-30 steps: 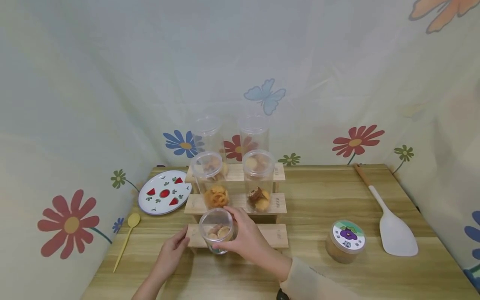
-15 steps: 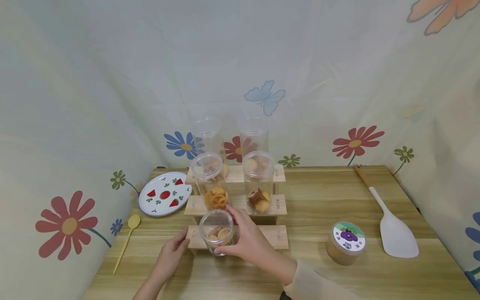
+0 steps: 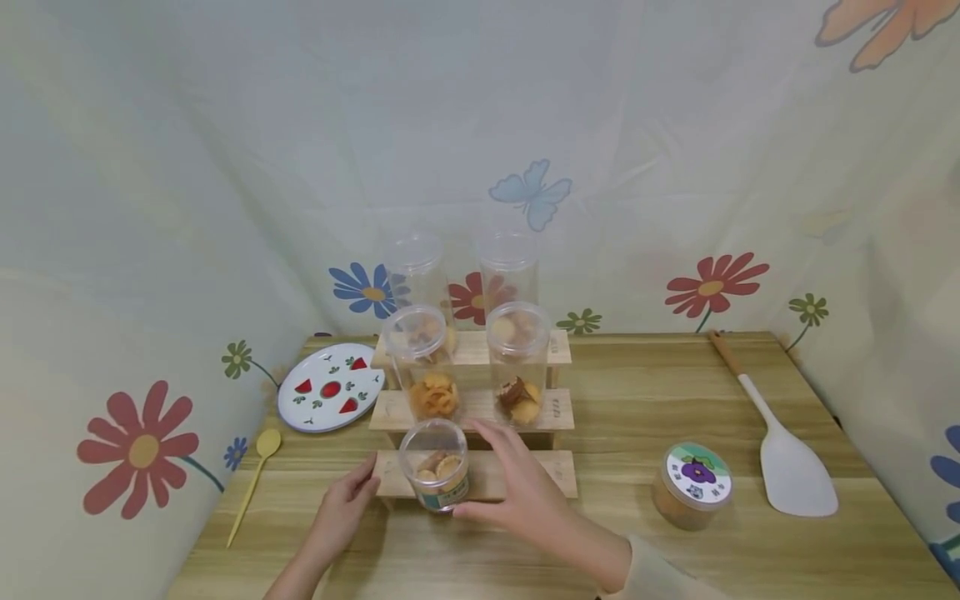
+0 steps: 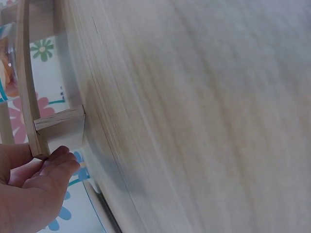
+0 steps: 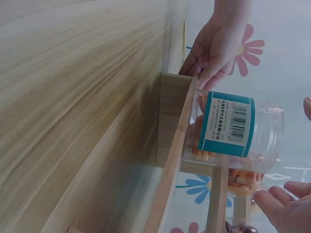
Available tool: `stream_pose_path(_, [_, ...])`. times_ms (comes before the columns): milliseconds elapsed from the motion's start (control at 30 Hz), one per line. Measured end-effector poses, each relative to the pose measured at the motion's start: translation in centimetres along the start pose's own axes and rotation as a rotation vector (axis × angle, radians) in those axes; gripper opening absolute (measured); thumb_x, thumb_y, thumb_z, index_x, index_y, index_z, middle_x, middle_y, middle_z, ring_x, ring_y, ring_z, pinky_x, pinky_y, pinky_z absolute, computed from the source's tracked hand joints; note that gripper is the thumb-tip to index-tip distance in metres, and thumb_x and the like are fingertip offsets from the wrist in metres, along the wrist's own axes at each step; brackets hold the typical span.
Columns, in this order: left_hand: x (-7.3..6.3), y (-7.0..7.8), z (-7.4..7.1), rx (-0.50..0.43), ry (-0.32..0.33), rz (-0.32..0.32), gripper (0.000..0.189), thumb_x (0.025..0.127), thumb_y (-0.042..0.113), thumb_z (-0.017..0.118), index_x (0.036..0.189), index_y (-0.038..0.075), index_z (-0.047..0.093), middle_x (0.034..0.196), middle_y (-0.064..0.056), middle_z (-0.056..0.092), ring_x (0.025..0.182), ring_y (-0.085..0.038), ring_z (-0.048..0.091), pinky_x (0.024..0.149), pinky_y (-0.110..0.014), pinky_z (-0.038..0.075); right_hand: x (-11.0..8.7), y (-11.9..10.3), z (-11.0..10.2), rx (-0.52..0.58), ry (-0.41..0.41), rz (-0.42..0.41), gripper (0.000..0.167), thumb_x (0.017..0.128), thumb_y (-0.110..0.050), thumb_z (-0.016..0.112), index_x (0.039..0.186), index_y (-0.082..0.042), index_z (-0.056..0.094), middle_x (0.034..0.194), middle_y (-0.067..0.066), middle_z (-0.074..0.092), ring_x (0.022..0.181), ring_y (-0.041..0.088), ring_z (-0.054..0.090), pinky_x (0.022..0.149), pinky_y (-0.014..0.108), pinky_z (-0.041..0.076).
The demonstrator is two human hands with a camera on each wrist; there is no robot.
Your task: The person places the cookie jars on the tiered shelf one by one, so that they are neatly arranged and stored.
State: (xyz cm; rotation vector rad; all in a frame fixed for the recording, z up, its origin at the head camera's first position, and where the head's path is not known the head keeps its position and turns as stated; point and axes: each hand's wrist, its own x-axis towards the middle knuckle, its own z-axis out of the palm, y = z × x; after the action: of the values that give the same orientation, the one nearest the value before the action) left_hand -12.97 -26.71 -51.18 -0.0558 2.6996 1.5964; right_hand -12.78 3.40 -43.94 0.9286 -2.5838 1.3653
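Note:
A clear jar with a blue-green label and round cookies inside stands upright on the lowest tier of a stepped wooden rack, near its left end. My right hand is just to the right of this jar, thumb and fingers spread apart. In the right wrist view a gap shows between its fingers and the jar. My left hand pinches the left end of the lowest tier, its thumb on one side and fingers on the other in the left wrist view.
Two tall lidded jars with snacks, one with orange rings, one with mixed cookies, stand on the middle tier; two more behind. Left lie a patterned plate and yellow spoon; right, a lidded tub and white spatula.
My right hand has let go of the cookie jar and drawn back to the right, uncovering its label. The jar stays on the lowest tier. My left hand has kept its place.

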Motion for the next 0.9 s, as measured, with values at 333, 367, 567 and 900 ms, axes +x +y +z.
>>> stream_pose_path(333, [0.0, -0.3, -0.1, 0.011, 0.009, 0.007, 0.043, 0.100, 0.009, 0.053, 0.138, -0.008, 0.043, 0.137, -0.023, 0.048, 0.125, -0.033, 0.047, 0.102, -0.039, 0.041, -2.4, 0.4, -1.9, 0.035, 0.001, 0.021, 0.092, 0.073, -0.058, 0.073, 0.150, -0.033, 0.028, 0.145, -0.010, 0.037, 0.129, 0.015, 0.041, 0.102, 0.041, 0.043])
stream_pose_path(367, [0.0, -0.3, -0.1, 0.003, 0.007, 0.006, 0.043, 0.099, 0.009, 0.053, 0.138, -0.008, 0.043, 0.137, -0.024, 0.047, 0.125, -0.033, 0.047, 0.102, -0.039, 0.041, -2.6, 0.4, -2.1, 0.042, -0.001, 0.028, 0.092, 0.074, -0.057, 0.073, 0.149, -0.034, 0.028, 0.145, -0.010, 0.038, 0.128, 0.014, 0.042, 0.102, 0.040, 0.044])
stream_pose_path(567, [0.0, -0.1, 0.0, 0.002, 0.003, -0.004, 0.043, 0.100, 0.009, 0.053, 0.138, -0.009, 0.043, 0.137, -0.024, 0.047, 0.125, -0.032, 0.047, 0.101, -0.038, 0.041, -3.9, 0.5, -3.6, 0.017, 0.025, 0.092, 0.085, 0.075, -0.059, 0.072, 0.147, -0.038, 0.032, 0.141, -0.013, 0.041, 0.121, 0.011, 0.047, 0.098, 0.040, 0.047])
stream_pose_path(900, [0.0, -0.1, 0.0, 0.007, 0.003, 0.003, 0.044, 0.100, 0.010, 0.053, 0.139, -0.008, 0.043, 0.138, -0.024, 0.046, 0.126, -0.034, 0.046, 0.103, -0.041, 0.039, -6.8, 3.7, -5.8, -0.096, 0.230, 0.142, 0.086, 0.072, -0.046, 0.081, 0.145, -0.021, 0.042, 0.135, -0.001, 0.051, 0.119, 0.025, 0.052, 0.096, 0.047, 0.047])
